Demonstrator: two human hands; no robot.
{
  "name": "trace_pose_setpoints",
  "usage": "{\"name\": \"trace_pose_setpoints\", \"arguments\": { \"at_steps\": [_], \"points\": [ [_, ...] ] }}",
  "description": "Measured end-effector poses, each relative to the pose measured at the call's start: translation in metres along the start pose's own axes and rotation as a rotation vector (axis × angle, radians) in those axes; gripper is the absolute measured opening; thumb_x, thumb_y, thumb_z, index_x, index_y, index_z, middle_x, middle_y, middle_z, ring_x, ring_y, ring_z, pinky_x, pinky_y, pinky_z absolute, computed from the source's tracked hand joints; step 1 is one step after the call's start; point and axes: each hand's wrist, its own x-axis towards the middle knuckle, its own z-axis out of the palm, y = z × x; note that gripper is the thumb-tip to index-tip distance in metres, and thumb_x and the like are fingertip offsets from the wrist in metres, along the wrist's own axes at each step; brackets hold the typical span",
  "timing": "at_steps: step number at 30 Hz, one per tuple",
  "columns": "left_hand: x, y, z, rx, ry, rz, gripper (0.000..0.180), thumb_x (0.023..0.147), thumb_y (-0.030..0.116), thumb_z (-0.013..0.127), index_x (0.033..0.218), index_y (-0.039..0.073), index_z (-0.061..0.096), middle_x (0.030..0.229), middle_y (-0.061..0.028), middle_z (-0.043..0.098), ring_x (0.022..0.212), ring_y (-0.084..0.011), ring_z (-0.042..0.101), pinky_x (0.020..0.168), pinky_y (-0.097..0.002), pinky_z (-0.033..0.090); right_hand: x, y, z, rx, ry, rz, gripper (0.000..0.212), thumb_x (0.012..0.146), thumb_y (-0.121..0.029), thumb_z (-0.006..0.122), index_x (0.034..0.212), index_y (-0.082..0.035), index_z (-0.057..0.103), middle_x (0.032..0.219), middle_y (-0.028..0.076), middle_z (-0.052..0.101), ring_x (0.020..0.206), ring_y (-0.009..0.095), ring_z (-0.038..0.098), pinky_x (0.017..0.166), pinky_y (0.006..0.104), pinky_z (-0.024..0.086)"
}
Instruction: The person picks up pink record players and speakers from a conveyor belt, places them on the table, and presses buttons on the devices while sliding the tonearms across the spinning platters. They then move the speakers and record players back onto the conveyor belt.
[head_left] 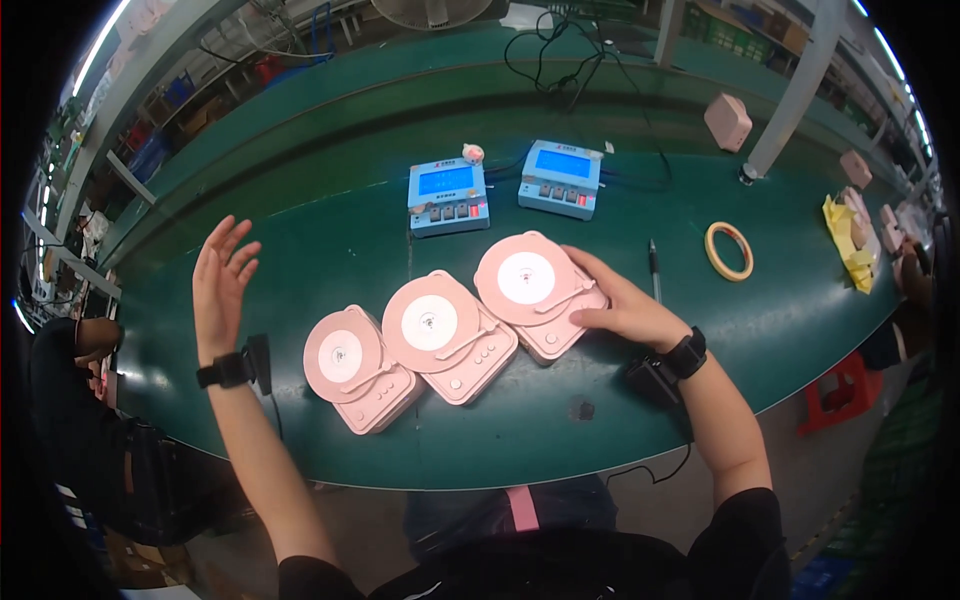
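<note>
Three pink toy record players with white disc labels stand in a slanting row on the green workbench: the left one [372, 403], the middle one [483, 362] and the right one [555, 338]. My right hand [628, 308] grips the right record player by its right side, thumb near the tonearm and fingers around the far edge. Off to the left, my left hand [224, 268] is raised with its fingers apart and nothing in it. Beyond the row are two light-blue testers with lit screens, the left tester [449, 222] and the right tester [558, 203].
A pen [654, 268] and a roll of yellowish tape [711, 252] lie to the right. Farther off are a pink box-shaped part [727, 122], a yellow wrapper [846, 245] and a metal post [800, 95]. Black cables [560, 60] coil at the back. A red stool [842, 393] stands below the bench.
</note>
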Motion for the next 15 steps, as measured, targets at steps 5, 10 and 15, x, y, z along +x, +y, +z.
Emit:
{"name": "trace_pose_setpoints", "arguments": {
  "at_steps": [5, 10, 15],
  "points": [
    [0.010, -0.091, -0.032, -0.699, 0.153, -0.164, 0.044, 0.100, 0.031, 0.050, 0.134, 0.004, 0.050, 0.123, -0.0101, 0.060, 0.101, -0.0194, 0.061, 0.090, -0.0324, 0.049, 0.000, 0.006, 0.001, 0.000, 0.029, -0.015, 0.086, 0.077, -0.004, 0.065, 0.152, -0.004, 0.023, 0.153, 0.014, 0.031, 0.141, 0.023, 0.031, 0.115, 0.0315, 0.024],
    [0.002, -0.136, -0.060, -0.841, 0.372, -0.288, 0.038, 0.099, 0.027, 0.052, 0.127, 0.001, 0.053, 0.111, -0.0101, 0.063, 0.098, -0.0192, 0.061, 0.090, -0.0318, 0.050, -0.001, 0.001, 0.011, 0.067, 0.072, -0.016, 0.087, 0.074, -0.002, 0.063, 0.152, -0.004, 0.023, 0.154, 0.014, 0.031, 0.142, 0.022, 0.030, 0.115, 0.0312, 0.022],
    [0.006, -0.136, -0.055, -0.781, 0.380, -0.291, 0.037, 0.096, 0.025, 0.057, 0.123, -0.001, 0.052, 0.105, -0.0112, 0.060, 0.097, -0.0184, 0.058, 0.088, -0.0301, 0.049, 0.002, 0.006, 0.009, 0.064, 0.068, -0.002, 0.089, 0.074, -0.004, 0.064, 0.152, -0.004, 0.023, 0.153, 0.014, 0.031, 0.141, 0.022, 0.031, 0.115, 0.0311, 0.023]
  ]
}}
